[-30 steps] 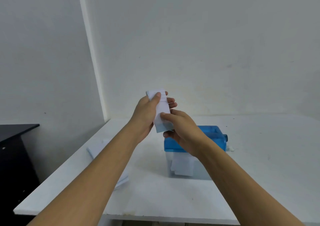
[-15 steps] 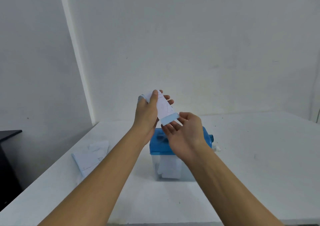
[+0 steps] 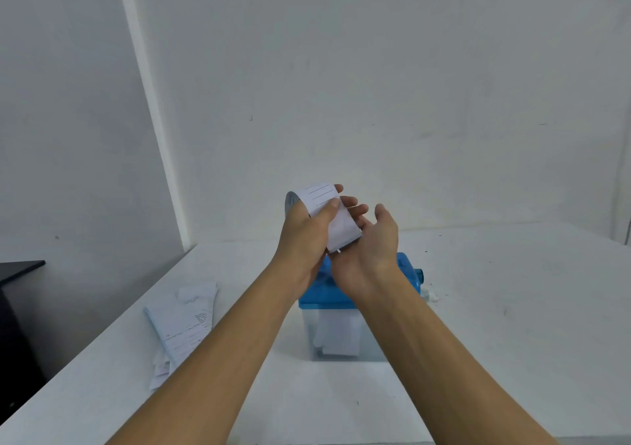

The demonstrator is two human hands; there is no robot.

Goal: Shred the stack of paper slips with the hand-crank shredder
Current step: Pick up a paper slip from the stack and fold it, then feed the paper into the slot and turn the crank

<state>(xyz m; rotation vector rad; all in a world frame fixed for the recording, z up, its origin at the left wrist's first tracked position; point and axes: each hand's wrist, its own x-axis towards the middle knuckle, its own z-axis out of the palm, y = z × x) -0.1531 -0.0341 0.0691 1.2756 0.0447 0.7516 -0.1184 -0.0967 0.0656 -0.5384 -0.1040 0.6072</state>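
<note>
The paper slip (image 3: 336,220) bears ruled lines, its print unreadable. The left hand (image 3: 307,236) pinches it; the right hand (image 3: 372,249), fingers relaxed, touches it.

Bright, soft, even light, no glare anywhere. Just a faint shadow beside the shredder (image 3: 317,294) on the table (image 3: 512,308). Kinda soft overall, and the wall corner (image 3: 150,120) leans from wide-angle warp.

The paper slip (image 3: 341,232) in the left hand (image 3: 304,236) is thin white paper, matt, faintly ruled and softly curled. The loose slips (image 3: 184,321) on the table (image 3: 512,325) are the same dull printed paper, a bit crumpled. The shredder (image 3: 317,291) has a glossy, translucent blue plastic top over a clear, slightly cloudy plastic bin (image 3: 372,345). The table looks smooth and matt white. The wall (image 3: 375,103) wears flat matt paint.
</note>
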